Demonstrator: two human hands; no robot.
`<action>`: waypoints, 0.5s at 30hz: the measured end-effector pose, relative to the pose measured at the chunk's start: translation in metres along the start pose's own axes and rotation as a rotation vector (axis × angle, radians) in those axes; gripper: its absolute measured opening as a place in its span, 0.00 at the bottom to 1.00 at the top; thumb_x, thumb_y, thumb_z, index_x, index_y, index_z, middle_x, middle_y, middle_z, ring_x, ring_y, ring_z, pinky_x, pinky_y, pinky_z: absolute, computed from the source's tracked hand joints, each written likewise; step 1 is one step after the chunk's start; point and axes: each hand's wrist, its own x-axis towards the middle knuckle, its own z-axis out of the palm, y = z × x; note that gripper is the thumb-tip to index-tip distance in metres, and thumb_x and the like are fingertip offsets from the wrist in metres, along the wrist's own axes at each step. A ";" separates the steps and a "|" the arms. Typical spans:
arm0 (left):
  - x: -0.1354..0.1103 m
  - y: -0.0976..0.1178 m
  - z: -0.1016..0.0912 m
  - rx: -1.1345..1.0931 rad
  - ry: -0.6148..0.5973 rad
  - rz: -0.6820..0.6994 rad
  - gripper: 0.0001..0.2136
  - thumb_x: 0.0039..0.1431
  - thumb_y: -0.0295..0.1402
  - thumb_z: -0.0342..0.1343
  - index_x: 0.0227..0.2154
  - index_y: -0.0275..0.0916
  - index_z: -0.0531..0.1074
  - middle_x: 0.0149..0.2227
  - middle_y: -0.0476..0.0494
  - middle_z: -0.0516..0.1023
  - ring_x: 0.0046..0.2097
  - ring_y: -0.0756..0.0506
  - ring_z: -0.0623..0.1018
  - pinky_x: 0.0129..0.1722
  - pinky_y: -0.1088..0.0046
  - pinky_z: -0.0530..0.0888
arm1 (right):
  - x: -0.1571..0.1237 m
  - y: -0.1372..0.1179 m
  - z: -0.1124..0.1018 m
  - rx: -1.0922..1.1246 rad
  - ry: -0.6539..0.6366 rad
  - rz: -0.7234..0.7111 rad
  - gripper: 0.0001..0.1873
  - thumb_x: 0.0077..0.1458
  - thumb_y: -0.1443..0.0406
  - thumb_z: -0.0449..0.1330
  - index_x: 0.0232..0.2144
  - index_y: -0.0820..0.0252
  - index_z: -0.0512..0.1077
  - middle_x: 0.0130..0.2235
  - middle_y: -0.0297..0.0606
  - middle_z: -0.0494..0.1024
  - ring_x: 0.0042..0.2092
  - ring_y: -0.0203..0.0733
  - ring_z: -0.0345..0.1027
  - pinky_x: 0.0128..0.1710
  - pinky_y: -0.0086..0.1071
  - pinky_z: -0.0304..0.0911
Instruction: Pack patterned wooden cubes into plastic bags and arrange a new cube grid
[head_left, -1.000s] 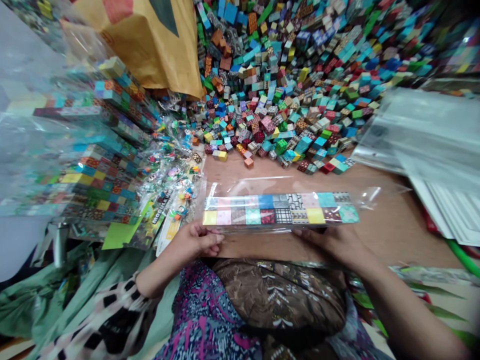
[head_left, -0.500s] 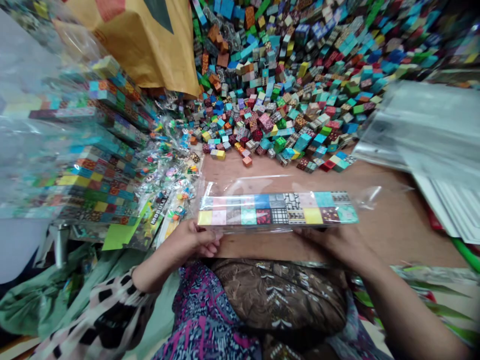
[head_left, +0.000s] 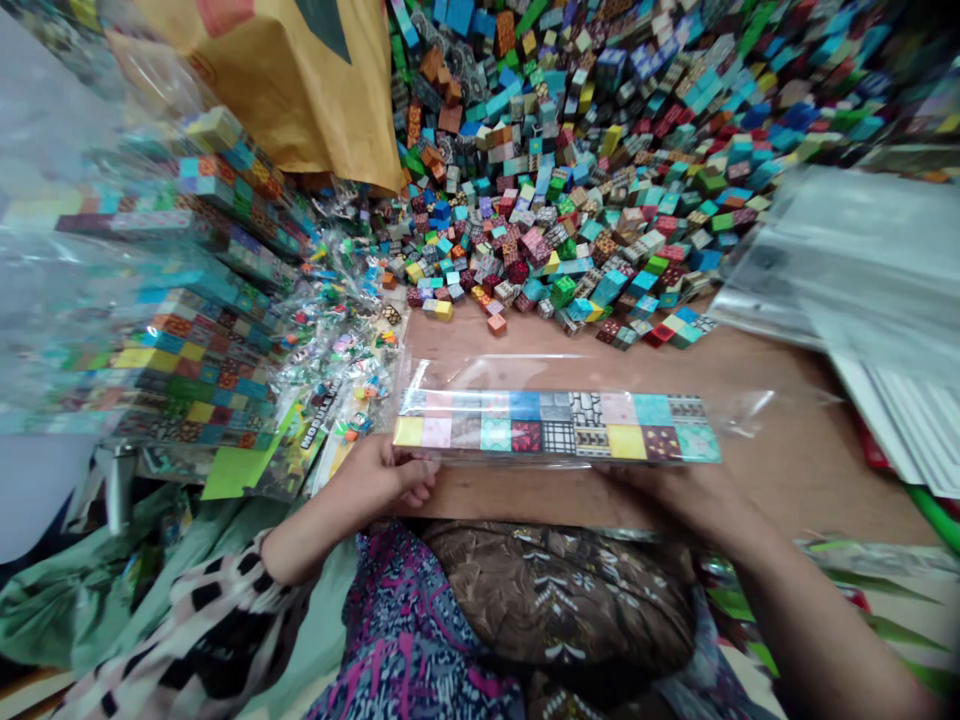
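Observation:
A clear plastic bag (head_left: 556,425) holds a long double row of printed paper cubes in many colours and patterns, and it lies across a wooden table (head_left: 780,470) in the head view. My left hand (head_left: 384,480) grips the bag's near left edge. My right hand (head_left: 675,492) holds the near right edge, its fingers partly hidden beneath the bag. Loose plastic film sticks out past the cubes at the right end.
A large heap of loose coloured cubes (head_left: 570,210) rises beyond the table. Stacked bagged cube packs (head_left: 195,340) stand at the left, with small printed packets (head_left: 330,400) beside them. A yellow bag (head_left: 277,80) hangs at the top, and clear sheets (head_left: 847,270) lie at the right.
The bagged row has shifted slightly left and settled flatter, with both hands still on it. The view has moved slightly.

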 end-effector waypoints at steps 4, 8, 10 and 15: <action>0.000 0.005 0.000 0.024 -0.010 0.001 0.06 0.44 0.33 0.64 0.19 0.36 0.74 0.20 0.45 0.76 0.22 0.49 0.74 0.24 0.73 0.73 | 0.002 -0.002 -0.003 -0.040 -0.029 0.002 0.15 0.48 0.54 0.65 0.36 0.54 0.77 0.45 0.42 0.82 0.46 0.56 0.77 0.52 0.54 0.71; 0.003 0.006 0.002 -0.004 0.031 -0.053 0.06 0.42 0.32 0.62 0.19 0.35 0.74 0.20 0.43 0.77 0.22 0.48 0.75 0.24 0.71 0.74 | 0.003 -0.009 -0.005 -0.041 -0.044 0.003 0.13 0.49 0.54 0.65 0.35 0.52 0.77 0.44 0.40 0.83 0.47 0.56 0.76 0.54 0.54 0.70; 0.007 0.003 0.002 -0.043 0.033 -0.063 0.05 0.40 0.32 0.62 0.19 0.35 0.75 0.19 0.44 0.77 0.21 0.48 0.75 0.23 0.72 0.74 | 0.003 -0.011 -0.006 -0.038 -0.040 0.001 0.14 0.48 0.54 0.65 0.36 0.51 0.77 0.44 0.40 0.82 0.48 0.56 0.76 0.54 0.54 0.70; 0.019 -0.004 0.003 -0.100 0.025 -0.085 0.04 0.37 0.31 0.60 0.17 0.36 0.73 0.17 0.46 0.75 0.19 0.48 0.74 0.20 0.73 0.72 | 0.002 -0.010 -0.004 -0.048 -0.052 0.030 0.15 0.49 0.53 0.65 0.39 0.51 0.77 0.46 0.40 0.82 0.48 0.57 0.75 0.54 0.54 0.69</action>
